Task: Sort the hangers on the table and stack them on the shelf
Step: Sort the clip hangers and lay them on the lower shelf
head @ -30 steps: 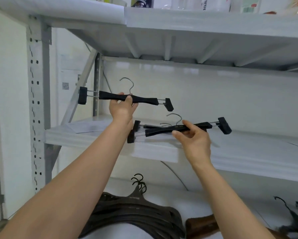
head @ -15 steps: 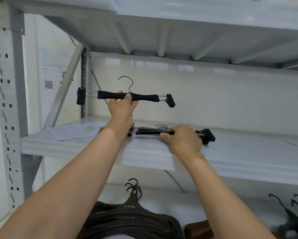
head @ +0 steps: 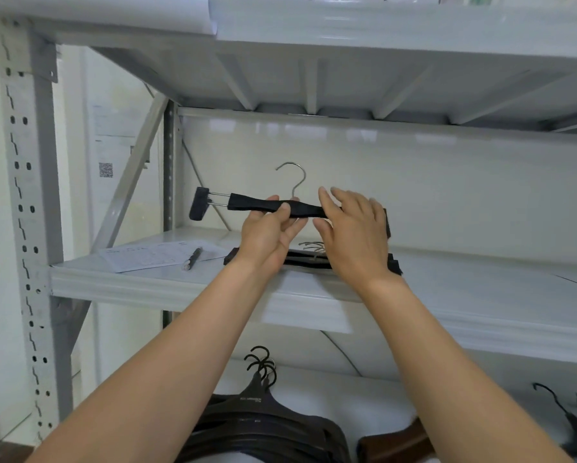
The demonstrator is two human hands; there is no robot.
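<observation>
Left hand (head: 267, 236) pinches the hanger (head: 250, 202) mid-bar, level along the shelf (head: 146, 289) edge above the stack (head: 231, 257); right hand (head: 355, 237) spread open beside.

Hangers on and under the shelf

The left hand (head: 267, 240) holds one hanger (head: 250, 202) above the stack of hangers (head: 309, 261) on the shelf (head: 146, 285), with the right hand (head: 354, 235) at its right side. A paper (head: 140, 260) and a pen (head: 192, 259) lie left of the stack. A pile of hangers (head: 257, 429) lies below.
</observation>
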